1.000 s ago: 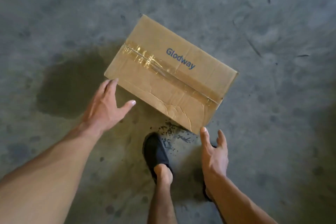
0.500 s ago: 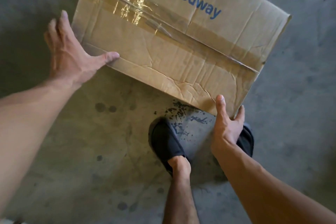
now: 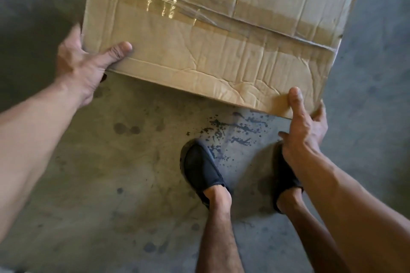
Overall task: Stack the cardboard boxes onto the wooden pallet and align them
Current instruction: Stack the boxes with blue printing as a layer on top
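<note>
A creased brown cardboard box [image 3: 221, 35], taped along its top seam and printed with blue "Glodway" lettering, fills the upper part of the head view. My left hand [image 3: 86, 64] grips its near left corner, thumb lying on the top face and fingers hidden round the side. At the near right corner my right hand [image 3: 304, 124] holds the box with the thumb up on the top face and the fingers wrapped round the corner. No wooden pallet is in view.
Stained grey concrete floor [image 3: 99, 184] lies all around, with dark splatter marks [image 3: 226, 133] just under the box's near edge. My two feet in dark slippers [image 3: 204, 170] stand right below the box.
Both hands have closed onto the box's near corners; a second ago they hovered open beside it. The box now looks much larger and nearer in view.
</note>
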